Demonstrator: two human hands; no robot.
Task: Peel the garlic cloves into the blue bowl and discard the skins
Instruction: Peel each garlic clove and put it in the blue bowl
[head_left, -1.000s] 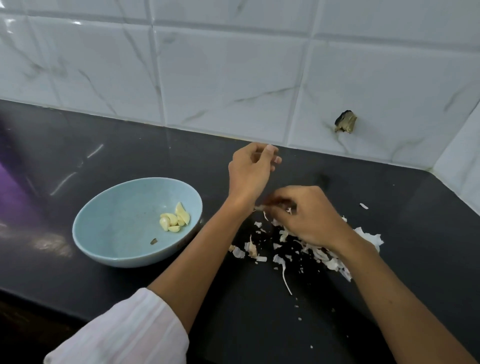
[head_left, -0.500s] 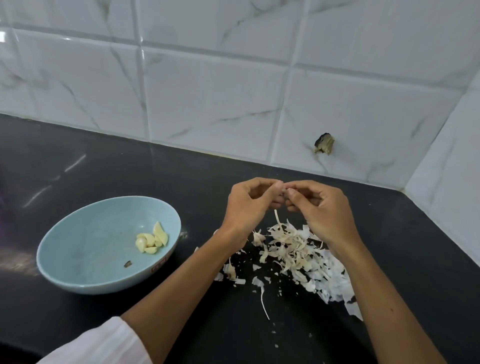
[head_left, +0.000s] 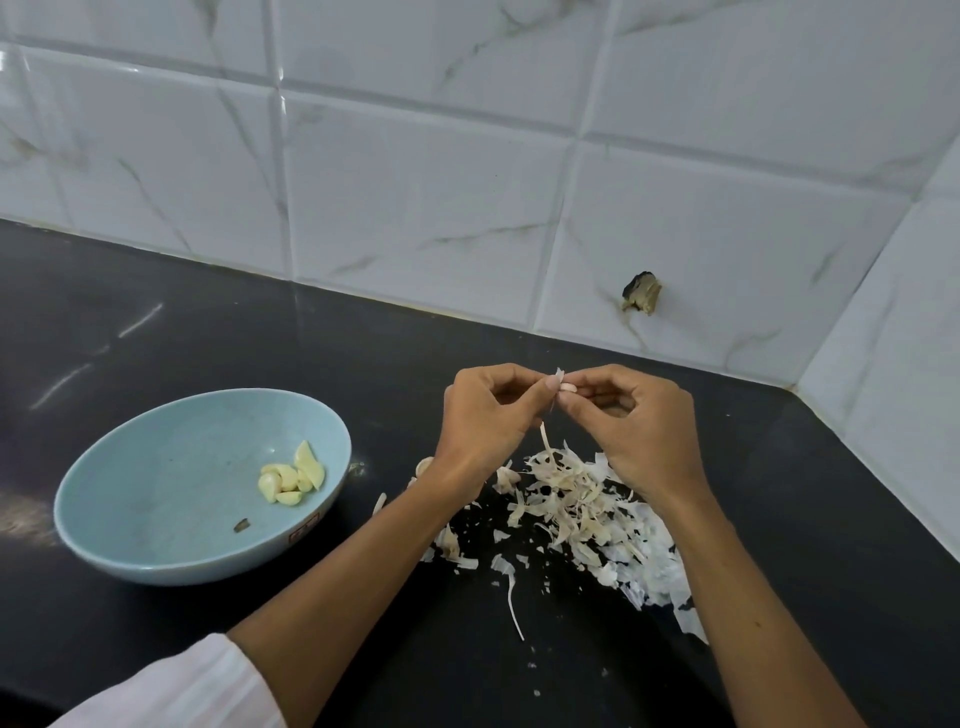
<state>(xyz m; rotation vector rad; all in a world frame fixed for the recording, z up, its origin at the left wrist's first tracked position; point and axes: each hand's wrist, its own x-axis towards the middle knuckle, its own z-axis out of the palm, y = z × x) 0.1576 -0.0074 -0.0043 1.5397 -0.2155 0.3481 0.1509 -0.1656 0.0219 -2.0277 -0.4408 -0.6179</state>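
The right hand (head_left: 639, 431) has risen from the skin pile (head_left: 582, 499) to meet the left hand (head_left: 488, 415); both sets of fingers pinch one garlic clove (head_left: 567, 387) above it. It looks light and slippery, best held by its ends

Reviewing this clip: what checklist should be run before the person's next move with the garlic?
1. Grip: left hand and right hand both pinch the garlic clove: ok.
2. Clove fully peeled: a skin strip sticks up from it: not ok.
3. Target: blue bowl upright, left of the hands: ok.
4. Bowl contents: beside the peeled cloves lies a dark scrap: not ok.
5. Discarding: skins piled on the counter: not ok.
6. More unpeeled cloves left: cannot tell.
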